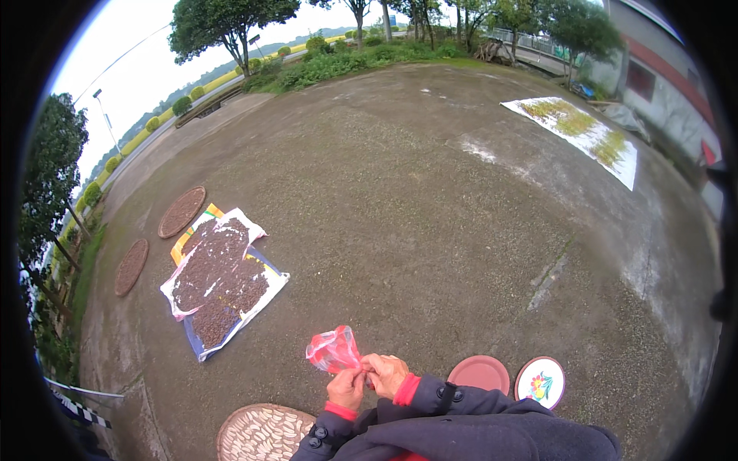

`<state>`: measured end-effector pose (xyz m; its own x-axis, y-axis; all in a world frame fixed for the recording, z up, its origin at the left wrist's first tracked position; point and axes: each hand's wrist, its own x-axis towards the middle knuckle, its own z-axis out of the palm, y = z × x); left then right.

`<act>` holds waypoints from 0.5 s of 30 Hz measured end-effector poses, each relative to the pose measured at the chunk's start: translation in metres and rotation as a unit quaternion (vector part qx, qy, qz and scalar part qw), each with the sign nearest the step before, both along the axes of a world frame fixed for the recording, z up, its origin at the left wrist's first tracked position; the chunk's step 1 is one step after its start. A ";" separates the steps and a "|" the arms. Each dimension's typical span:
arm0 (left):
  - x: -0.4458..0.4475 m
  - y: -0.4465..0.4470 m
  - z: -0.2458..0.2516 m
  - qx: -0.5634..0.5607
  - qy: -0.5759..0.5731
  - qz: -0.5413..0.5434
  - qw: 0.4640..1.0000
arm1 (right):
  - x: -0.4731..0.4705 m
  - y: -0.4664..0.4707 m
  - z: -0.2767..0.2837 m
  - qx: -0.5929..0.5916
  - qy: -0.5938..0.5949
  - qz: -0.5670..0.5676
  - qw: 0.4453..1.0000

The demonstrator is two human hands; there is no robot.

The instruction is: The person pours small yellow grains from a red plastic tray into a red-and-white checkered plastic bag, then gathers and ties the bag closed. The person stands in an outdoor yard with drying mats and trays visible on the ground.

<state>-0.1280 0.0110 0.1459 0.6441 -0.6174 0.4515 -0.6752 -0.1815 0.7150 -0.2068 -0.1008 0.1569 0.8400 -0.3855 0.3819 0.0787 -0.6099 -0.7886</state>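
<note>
A thin red plastic bag puffs out to the left of my fingers. My left hand and my right hand meet at its gathered neck, both pinching the plastic. Whether the neck is knotted cannot be made out, since my fingers cover it. Below and left of my hands, a round woven tray holds many pale, elongated slices laid out side by side. My dark coat sleeve partly hides the tray's right side.
Dark brown pieces lie spread on overlapping sacks at left, near two round trays. A plain reddish stool top and a flowered one stand right. A white sheet with yellowish plants lies far right on the concrete.
</note>
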 end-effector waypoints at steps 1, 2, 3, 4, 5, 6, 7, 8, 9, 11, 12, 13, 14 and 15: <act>0.000 0.000 -0.002 0.003 0.008 0.003 1.000 | 0.001 0.001 0.000 -0.007 -0.007 -0.012 1.000; 0.000 0.001 -0.003 0.011 0.022 0.007 1.000 | 0.002 0.002 0.000 -0.002 -0.001 -0.011 1.000; 0.001 0.001 -0.004 0.010 0.029 0.003 1.000 | 0.003 0.002 -0.001 -0.006 0.001 -0.010 1.000; 0.001 0.001 -0.006 0.014 0.042 0.001 0.999 | 0.004 0.002 -0.002 -0.011 0.002 -0.010 1.000; 0.002 0.001 -0.007 0.021 0.061 0.002 0.998 | 0.005 0.002 -0.002 -0.018 0.006 -0.010 1.000; 0.002 0.001 -0.008 0.022 0.059 -0.002 0.998 | 0.005 0.002 -0.003 -0.025 0.011 -0.011 1.000; 0.003 0.000 -0.009 0.027 0.063 -0.004 0.998 | 0.006 0.002 -0.004 -0.029 0.024 -0.011 0.999; 0.003 0.001 -0.009 0.043 0.075 -0.007 0.996 | 0.006 0.002 -0.004 -0.034 0.006 -0.003 0.999; 0.004 0.001 -0.010 0.040 0.084 -0.012 0.996 | 0.007 0.002 -0.004 -0.035 -0.003 0.005 0.999; 0.004 0.003 -0.011 0.061 0.128 -0.023 0.990 | 0.007 0.003 -0.004 -0.044 -0.004 0.021 0.999; 0.004 0.004 -0.012 0.053 0.170 -0.034 0.983 | 0.007 0.003 -0.004 -0.052 0.003 0.030 0.998; 0.005 0.006 -0.012 0.046 0.223 -0.041 0.973 | 0.008 0.004 -0.004 -0.060 0.012 0.035 0.998; 0.005 0.008 -0.013 0.042 0.296 -0.045 0.953 | 0.008 0.005 -0.004 -0.065 0.020 0.041 0.997; 0.005 0.010 -0.013 0.040 0.295 -0.055 0.953 | 0.008 0.007 -0.004 -0.070 0.028 0.044 0.996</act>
